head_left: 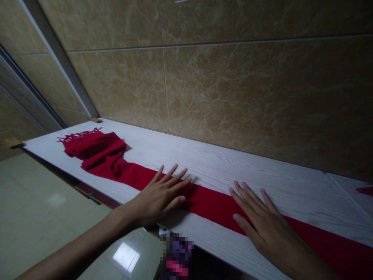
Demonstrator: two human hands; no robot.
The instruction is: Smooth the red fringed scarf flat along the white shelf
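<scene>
A long red scarf point(210, 200) stretches across a white wood-grain table, its near part lying as a flat, narrow strip. Toward the far left the cloth bunches into loose folds and ends in a knotted fringe. My left hand point(161, 194) rests on the strip just right of the folds, fingers spread and palm down. Farther right, my right hand point(258, 216) lies over the same strip, fingers stretched out and thumb apart. Neither hand grips anything. The strip runs on under my right wrist and out of view at the right edge.
The table point(180, 147) stands against a brown marble-tiled wall point(218, 93). A small red piece point(365, 190) shows at the far right edge. Pale floor tiles point(52, 217) lie below the table's left front. A pixelated patch point(177, 252) sits below the front edge.
</scene>
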